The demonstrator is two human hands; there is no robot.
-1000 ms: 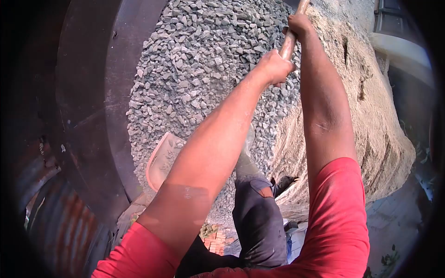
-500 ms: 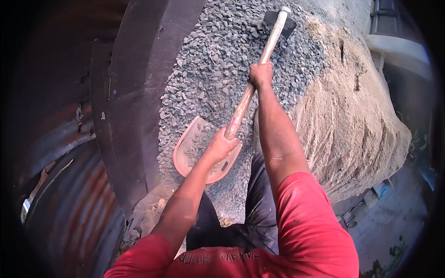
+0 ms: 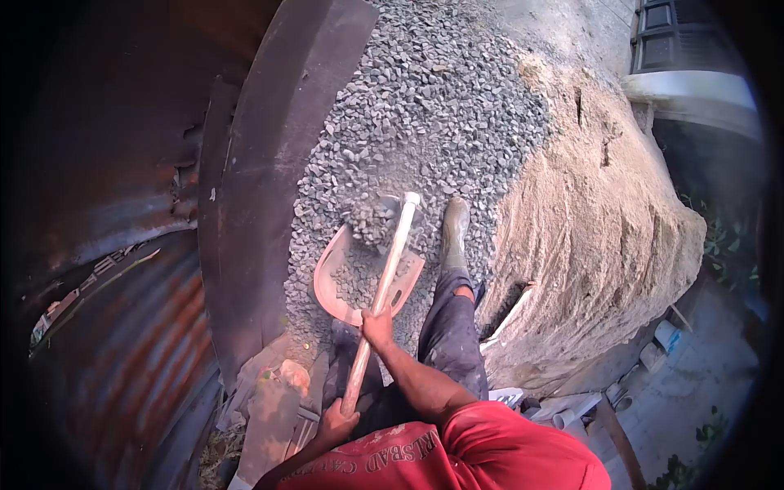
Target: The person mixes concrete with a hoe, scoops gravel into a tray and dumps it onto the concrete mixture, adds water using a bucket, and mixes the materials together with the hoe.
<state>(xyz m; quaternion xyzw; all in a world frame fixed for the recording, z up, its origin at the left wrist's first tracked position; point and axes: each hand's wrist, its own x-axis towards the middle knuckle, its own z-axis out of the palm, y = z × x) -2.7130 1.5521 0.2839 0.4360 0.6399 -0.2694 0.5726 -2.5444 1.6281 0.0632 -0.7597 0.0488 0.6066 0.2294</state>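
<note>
A: Where is the hoe (image 3: 394, 261)?

B: It slants across the middle, over a pinkish pan (image 3: 325, 286). Taking that pan as the dial's centre, the hoe's head points to 1 o'clock and its wooden handle runs down past 6.

A: And the hands?

B: The right hand (image 3: 378, 327) sits at 6 o'clock, just below the pan's near rim, its grip wrapped round the handle. The left hand (image 3: 336, 425) is farther out at 6 o'clock, its grip closed near the handle's butt end.

A: Is the pan carrying anything?

B: Gravel (image 3: 359, 273) lies inside it. A clump of stones (image 3: 371, 222) shows beside the hoe's head, at the pan's far edge; I can't tell whether it touches the pan. The blade is partly hidden there.

A: What surrounds it?

B: A rubber boot (image 3: 455, 233) at 2 o'clock, a gravel bed (image 3: 445, 98) spreading toward 12 and a sand heap (image 3: 604, 229) toward 3. A dark curved sheet (image 3: 273, 122) rises at 11, and rusty corrugated metal (image 3: 139, 351) lies around 8.
</note>
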